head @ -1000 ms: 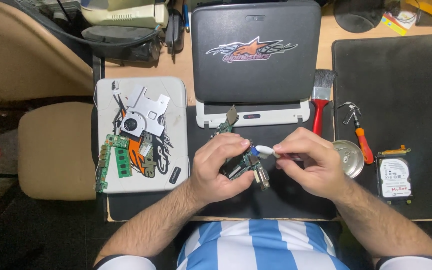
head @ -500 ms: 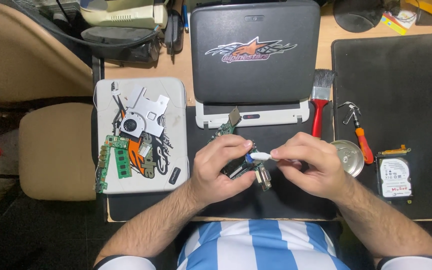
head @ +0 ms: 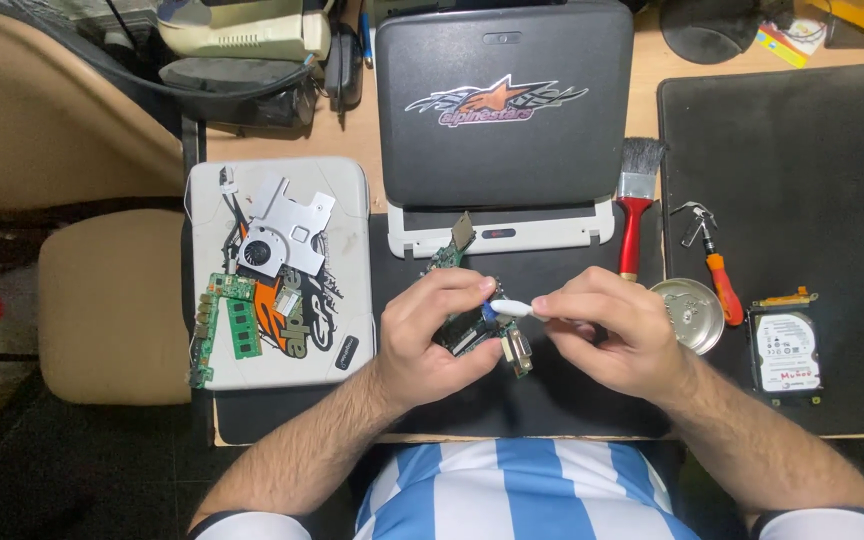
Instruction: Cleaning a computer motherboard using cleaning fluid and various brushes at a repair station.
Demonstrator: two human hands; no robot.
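A closed black laptop [head: 504,100] with a silver-and-orange star-shaped sticker on its lid lies at the far middle of the wooden tabletop [head: 652,110], and to its left a white plastic laptop cover [head: 352,200] with an orange-and-black sticker carries loose parts, while a bare hard drive with a white rectangular label [head: 785,352] sits at the right. Over the black mat [head: 552,390] at the near edge, the left hand [head: 432,335] has its fingers curled tight around a small green circuit board [head: 472,325]. The right hand [head: 607,335] pinches a small white tube with a blue tip [head: 510,308] between thumb and forefinger, the tip touching the board.
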